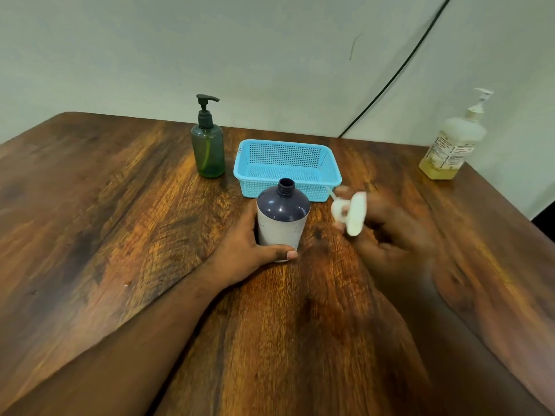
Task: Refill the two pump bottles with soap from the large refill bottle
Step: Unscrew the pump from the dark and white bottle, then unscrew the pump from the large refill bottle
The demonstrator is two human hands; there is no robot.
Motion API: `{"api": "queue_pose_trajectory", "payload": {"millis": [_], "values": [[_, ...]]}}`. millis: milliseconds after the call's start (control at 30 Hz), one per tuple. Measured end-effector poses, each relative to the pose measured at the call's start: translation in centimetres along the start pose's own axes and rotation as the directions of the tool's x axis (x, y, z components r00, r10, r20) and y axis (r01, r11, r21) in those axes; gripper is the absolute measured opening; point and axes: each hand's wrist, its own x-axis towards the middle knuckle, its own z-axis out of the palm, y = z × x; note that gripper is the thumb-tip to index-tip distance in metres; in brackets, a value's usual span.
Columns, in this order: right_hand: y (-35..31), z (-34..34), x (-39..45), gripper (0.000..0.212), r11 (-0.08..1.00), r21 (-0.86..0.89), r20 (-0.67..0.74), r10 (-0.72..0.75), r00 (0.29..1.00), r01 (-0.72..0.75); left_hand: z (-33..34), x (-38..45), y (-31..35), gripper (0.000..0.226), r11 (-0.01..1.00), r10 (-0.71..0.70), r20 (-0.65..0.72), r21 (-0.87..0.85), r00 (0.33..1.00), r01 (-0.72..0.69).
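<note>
One hand each: left hand (249, 247) wraps the open dark bottle (282, 220) low down, right hand (387, 232) pinches its blurred white pump (353, 213). Smooth plastic, probably light, tippy.

On the table (120, 205), the open bottle (282, 217) stands in the left grip (252, 250); a basket (286, 169) lies behind it, a pump bottle (208, 145) behind-left, and a refill bottle (450, 148) far right.

Plain indoor room — wooden table (120, 205); bare pale wall (270, 55); blue basket (286, 169).
</note>
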Motion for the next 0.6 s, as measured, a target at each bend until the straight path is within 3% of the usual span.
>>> {"api": "queue_pose_trajectory", "payload": {"millis": [133,267,600], "values": [[2.9,-0.6,-1.9,0.021,0.991,-0.124,0.36,0.008,0.933,0.039,-0.1,0.1,-0.1,0.097,1.0,-0.012,-0.002,-0.016,1.0,0.012],[4.3,-0.3,-2.7,0.022,0.981,-0.185,0.584,0.06,0.81,0.061,0.0,0.0,-0.1,0.097,1.0,-0.002,-0.012,-0.015,1.0,0.002],[4.6,0.7,-2.5,0.036,0.97,-0.238,0.673,0.133,0.727,0.042,0.1,-0.1,0.3,0.102,0.997,0.073,-0.02,-0.008,0.997,-0.073]]}}
